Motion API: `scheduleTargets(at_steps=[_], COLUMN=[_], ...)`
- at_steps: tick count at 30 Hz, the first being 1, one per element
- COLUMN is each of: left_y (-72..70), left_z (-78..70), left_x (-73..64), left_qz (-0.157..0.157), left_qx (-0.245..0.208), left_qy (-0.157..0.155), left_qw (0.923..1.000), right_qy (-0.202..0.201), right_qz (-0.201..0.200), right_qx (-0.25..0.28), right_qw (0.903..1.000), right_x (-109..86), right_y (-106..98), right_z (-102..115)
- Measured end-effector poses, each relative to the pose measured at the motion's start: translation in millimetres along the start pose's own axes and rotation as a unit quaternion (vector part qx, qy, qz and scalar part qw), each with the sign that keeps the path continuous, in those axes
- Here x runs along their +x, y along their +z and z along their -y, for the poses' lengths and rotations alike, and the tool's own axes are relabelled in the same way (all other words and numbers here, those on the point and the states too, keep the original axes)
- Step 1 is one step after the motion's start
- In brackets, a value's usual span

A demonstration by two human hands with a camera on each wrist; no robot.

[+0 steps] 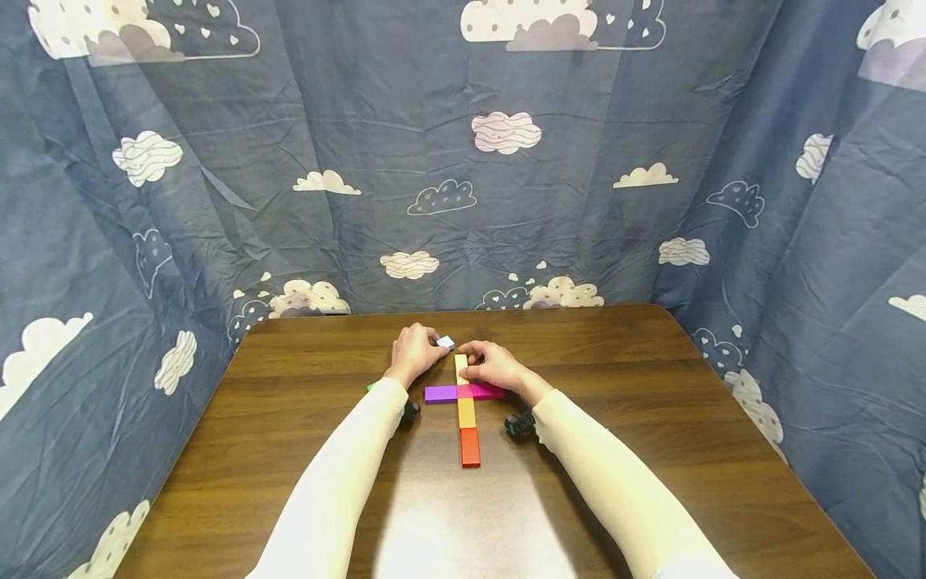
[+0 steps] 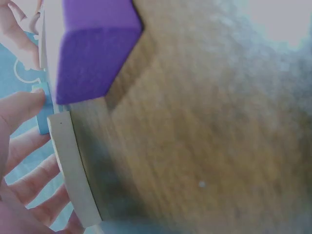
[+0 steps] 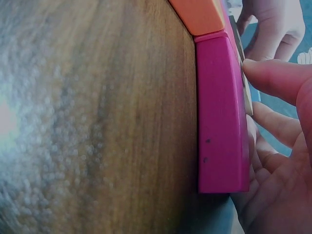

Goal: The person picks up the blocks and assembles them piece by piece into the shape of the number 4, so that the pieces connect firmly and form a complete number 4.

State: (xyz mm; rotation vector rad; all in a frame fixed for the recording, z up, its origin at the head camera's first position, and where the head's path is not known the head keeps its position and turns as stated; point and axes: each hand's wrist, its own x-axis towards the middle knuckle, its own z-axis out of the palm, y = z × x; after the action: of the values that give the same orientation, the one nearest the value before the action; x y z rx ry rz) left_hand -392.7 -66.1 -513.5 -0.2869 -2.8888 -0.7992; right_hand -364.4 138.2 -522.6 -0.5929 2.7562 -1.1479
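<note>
In the head view my left hand (image 1: 414,354) pinches a small light blue block (image 1: 445,343) between thumb and fingers. The left wrist view shows this blue block (image 2: 44,109) at the thumb tip. My right hand (image 1: 497,366) pinches the cream block (image 1: 461,366), the far arm of a cross of flat blocks. Its thumb (image 3: 268,75) and a finger are at that block's edges in the right wrist view. A purple block (image 1: 440,395) forms the left arm, a magenta block (image 1: 488,392) the right. A pink piece (image 1: 465,392) sits in the middle.
Nearer than the centre lie an orange block (image 1: 466,413) and a red block (image 1: 470,447), end to end. A green piece (image 1: 371,387) shows partly behind the left wrist. The wooden table (image 1: 289,450) meets a cloud-patterned curtain (image 1: 405,201) at its far edge.
</note>
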Motion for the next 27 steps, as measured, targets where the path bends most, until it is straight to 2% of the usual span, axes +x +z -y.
scheduleTargets(at_steps=[8,12,17,27], left_y=[-7.1,-16.0,-27.8,-41.4], left_z=[-0.1,-2.0,-3.6,5.9], left_x=[-2.2,-2.6,-3.7,-11.1], left_qz=[-0.012,-0.006,-0.005,-0.001], left_qx=[-0.012,-0.007,0.003,0.016], left_qy=[0.015,0.018,0.036,0.051], left_qw=[0.9997,0.9998,0.9993,0.9986], right_qy=[-0.005,-0.009,-0.007,-0.008], right_qz=[0.005,0.001,-0.001,0.000], right_qx=[0.008,0.010,0.013,0.013], right_qw=[0.9999,0.9999,0.9999,0.9999], right_x=[1.3,2.2,1.5,0.5], right_y=[2.0,0.5,-1.9,-0.1], right_z=[-3.8,-4.4,-1.6,-0.7])
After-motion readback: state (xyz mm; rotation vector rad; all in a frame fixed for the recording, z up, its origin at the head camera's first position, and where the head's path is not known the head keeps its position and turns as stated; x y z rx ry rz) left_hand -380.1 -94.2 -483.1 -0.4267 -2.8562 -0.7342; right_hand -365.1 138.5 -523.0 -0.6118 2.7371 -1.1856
